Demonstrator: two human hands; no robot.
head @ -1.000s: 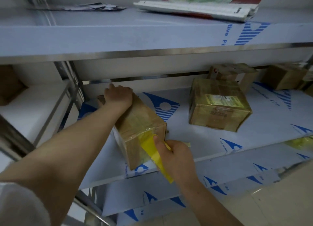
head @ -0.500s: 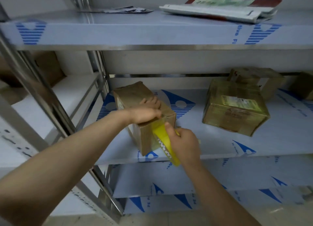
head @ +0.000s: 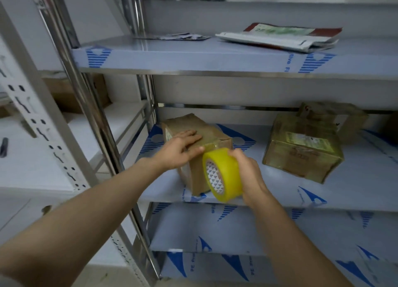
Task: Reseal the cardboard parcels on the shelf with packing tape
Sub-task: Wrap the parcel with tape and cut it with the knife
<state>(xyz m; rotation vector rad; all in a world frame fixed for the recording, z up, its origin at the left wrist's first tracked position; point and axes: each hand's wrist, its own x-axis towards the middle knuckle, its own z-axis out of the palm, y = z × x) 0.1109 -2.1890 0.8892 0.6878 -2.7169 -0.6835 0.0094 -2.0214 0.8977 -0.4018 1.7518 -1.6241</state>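
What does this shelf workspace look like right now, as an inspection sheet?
Surface: middle shelf, film-covered, holds the parcels.
Job's things: small parcel near the front edge, angled; yellow tape roll at its near corner; taped parcel to the right, another parcel behind it.
Clutter: flat mailers and paper scraps on the upper shelf.
Grips: left hand flat on the small parcel's top; right hand holds the tape roll.
Cables: nothing seen.
Surroundings: metal uprights; cardboard box in the left bay.
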